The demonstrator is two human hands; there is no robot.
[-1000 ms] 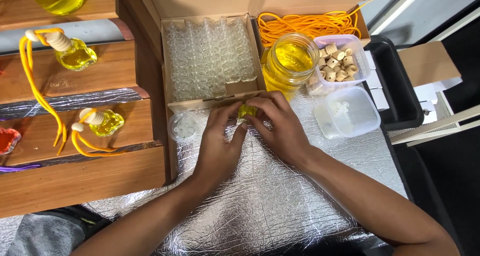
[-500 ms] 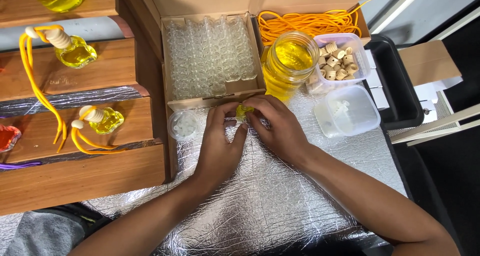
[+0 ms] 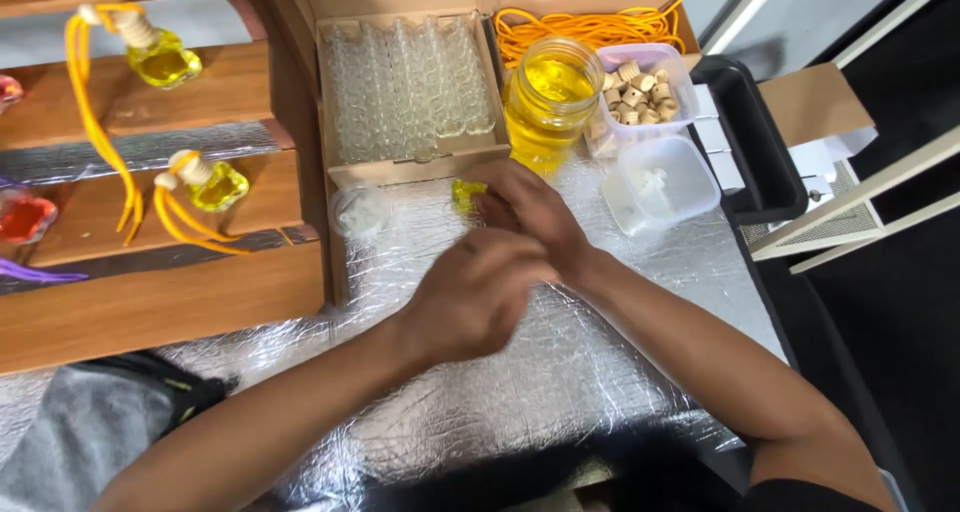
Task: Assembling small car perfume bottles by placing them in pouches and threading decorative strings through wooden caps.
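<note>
On the foil-covered table, just in front of the box of empty glass vials, the small yellow-filled bottle sits pinched in the right hand. Best to keep it upright & low over the foil, w/ a firm fingertip grip. The left hand is blurred, loosely curled, nearer the body; can't tell if it grasps anything. Jar of yellow liquid stands close behind.

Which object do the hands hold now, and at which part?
The right hand grips a small yellow bottle; the exact part is hidden. The blurred left hand appears empty.
</note>
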